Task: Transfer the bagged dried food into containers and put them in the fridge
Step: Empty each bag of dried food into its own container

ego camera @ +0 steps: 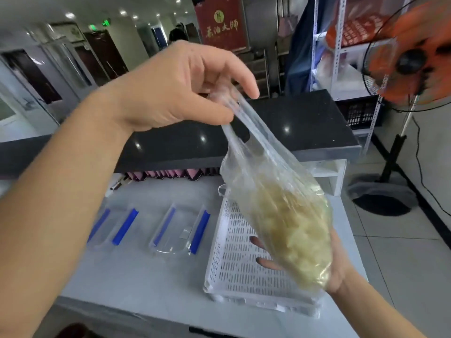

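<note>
The grey table [146,276] lies below both hands, and on it a white slotted tray [234,264] sits directly under the right hand [334,272]. Held in the air over that tray is the clear plastic bag [280,215] of pale yellow dried food, its long axis slanting from the left hand [175,93], up and away, down to the right hand, low and near. The left hand has its fingers pinched together on the bag's stretched handles; the right hand is spread open, cupping the full bottom from beneath. The two clear containers [178,232] with blue clips lie empty and open, left of the right hand and below the left forearm, so pouring means swinging the bag leftward; the left hand looks nearer to them. The film is thin and wrinkled, likely to sag
</note>
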A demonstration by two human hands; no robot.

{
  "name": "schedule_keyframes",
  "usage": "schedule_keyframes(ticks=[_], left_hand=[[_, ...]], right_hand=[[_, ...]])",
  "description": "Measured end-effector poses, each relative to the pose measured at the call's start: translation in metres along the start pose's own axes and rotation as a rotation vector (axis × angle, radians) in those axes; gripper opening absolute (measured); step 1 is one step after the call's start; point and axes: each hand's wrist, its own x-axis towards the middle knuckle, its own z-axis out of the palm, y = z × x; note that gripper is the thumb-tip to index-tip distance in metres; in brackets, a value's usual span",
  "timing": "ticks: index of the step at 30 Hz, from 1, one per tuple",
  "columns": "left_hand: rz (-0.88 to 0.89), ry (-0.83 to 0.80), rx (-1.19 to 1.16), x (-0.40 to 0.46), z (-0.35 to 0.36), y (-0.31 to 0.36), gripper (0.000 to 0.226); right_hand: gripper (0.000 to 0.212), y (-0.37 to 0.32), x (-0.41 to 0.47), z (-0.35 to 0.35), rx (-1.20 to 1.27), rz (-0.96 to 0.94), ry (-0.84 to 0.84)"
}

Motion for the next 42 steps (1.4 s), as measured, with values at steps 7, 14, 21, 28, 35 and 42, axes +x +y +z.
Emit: schedule_keyframes(ticks=[7,14,21,28,35,42], left_hand=[[-0.338,0.387,0.691,-0.056,0.066,-0.091,0.039],[-0.500,0.712,0.464,-0.093,0.075,-0.128,0.037],[-0.720,0.324,0.755,-0.155,0.082,-0.195,0.070],[-0.714,0.303,0.592,-0.191,0.074,-0.288,0.072],[-0.662,0.156,0.401,-0.201,0.091,-0.374,0.076],[-0.523,0.007,0.344,-0.192,0.116,-0.437,0.072]], right_hand=[[0.072,0.040,-0.023,-0.006,-0.021,0.051,0.163],[0.064,0.067,0.000,-0.011,-0.003,0.051,0.095],[0.087,0.089,0.029,0.006,-0.162,0.111,0.133],[0.071,0.098,0.070,0.024,-0.485,0.180,0.334],[0.091,0.129,0.105,0.039,-0.592,0.055,0.573],[0.047,0.146,0.129,0.049,-0.535,-0.125,0.766]])
